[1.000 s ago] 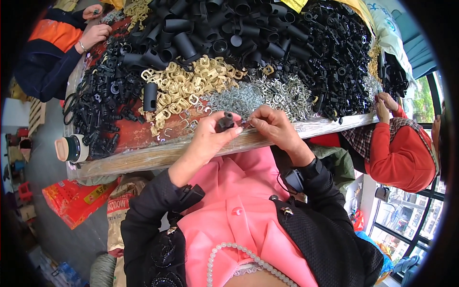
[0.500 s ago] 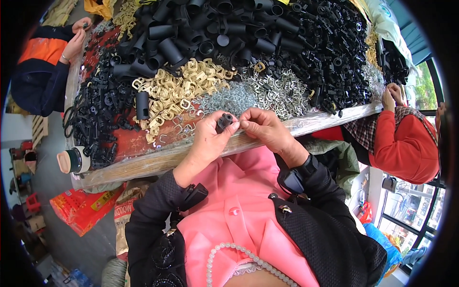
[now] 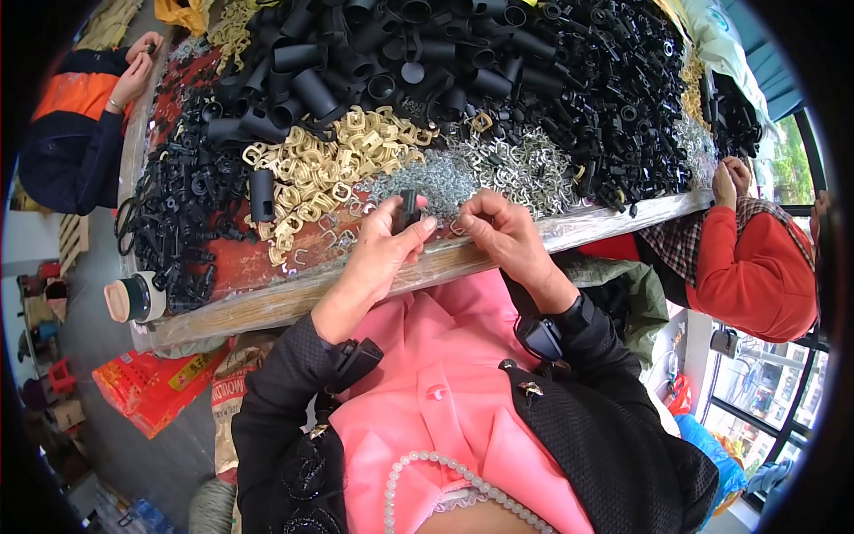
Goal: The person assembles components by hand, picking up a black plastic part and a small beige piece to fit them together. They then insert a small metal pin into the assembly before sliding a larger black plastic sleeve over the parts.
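Far left, a co-worker's hands [image 3: 133, 67] were seen at the table [image 3: 267, 307] edge; a tape roll [image 3: 133, 298] sat on the near left corner. Black clips [image 3: 178, 214], a brass clip pile [image 3: 329, 165] and black tubes [image 3: 374, 62] were heaped beyond. A small black part [image 3: 407, 212] was pinched upright by the left hand [image 3: 378, 254] at the near edge, just beside the silver clips [image 3: 480, 169]. The right hand [image 3: 503, 236] was pressed together, pinching something too small to tell. A red-sleeved person [image 3: 752, 267] was seated far right. Versus half a second before, the hands were set slightly further apart.
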A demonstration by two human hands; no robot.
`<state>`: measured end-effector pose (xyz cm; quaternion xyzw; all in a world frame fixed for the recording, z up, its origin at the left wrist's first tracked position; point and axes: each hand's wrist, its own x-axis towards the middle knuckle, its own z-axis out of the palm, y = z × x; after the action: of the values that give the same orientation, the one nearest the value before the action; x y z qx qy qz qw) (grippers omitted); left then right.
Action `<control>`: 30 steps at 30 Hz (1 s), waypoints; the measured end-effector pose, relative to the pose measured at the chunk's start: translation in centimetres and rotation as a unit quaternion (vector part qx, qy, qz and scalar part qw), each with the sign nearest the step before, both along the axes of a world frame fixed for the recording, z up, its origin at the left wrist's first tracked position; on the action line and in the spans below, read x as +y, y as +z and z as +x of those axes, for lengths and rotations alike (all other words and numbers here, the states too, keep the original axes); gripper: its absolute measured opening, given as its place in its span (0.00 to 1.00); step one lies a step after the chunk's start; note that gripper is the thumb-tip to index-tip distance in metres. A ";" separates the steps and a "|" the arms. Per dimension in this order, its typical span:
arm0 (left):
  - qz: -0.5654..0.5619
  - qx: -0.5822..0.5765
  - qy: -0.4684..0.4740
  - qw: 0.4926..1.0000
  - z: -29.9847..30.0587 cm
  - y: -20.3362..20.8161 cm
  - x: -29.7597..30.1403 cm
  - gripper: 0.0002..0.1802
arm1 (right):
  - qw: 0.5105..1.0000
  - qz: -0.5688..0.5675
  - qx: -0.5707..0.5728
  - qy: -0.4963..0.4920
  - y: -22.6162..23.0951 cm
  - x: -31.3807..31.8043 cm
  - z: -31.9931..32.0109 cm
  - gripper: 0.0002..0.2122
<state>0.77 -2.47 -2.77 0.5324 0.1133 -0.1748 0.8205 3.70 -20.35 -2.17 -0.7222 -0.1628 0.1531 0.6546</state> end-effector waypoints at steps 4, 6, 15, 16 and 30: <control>-0.145 0.042 -0.013 0.988 -0.2 0.8 0.2 0.14 | 0.993 -0.057 -0.102 0.015 0.7 -0.1 -0.4 0.04; -0.223 0.052 -0.043 0.973 -0.4 1.0 0.3 0.17 | 0.992 -0.058 -0.113 0.015 1.2 0.0 -0.5 0.04; -0.139 0.021 -0.047 0.989 -1.8 1.1 -0.3 0.20 | 0.946 -0.114 -0.303 0.005 2.7 1.0 -1.6 0.03; -0.131 0.019 -0.052 0.990 -1.9 1.3 -0.4 0.20 | 0.934 -0.133 -0.332 0.002 2.8 1.1 -1.7 0.04; -0.070 0.008 -0.124 0.990 -3.7 2.4 -0.6 0.18 | 0.915 -0.239 -0.318 0.069 3.7 1.1 -2.4 0.04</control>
<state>-2.92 -3.08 -0.37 0.4821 0.0401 -0.2865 0.8270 1.27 -19.24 1.51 -0.8547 -0.3707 -0.0054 0.3635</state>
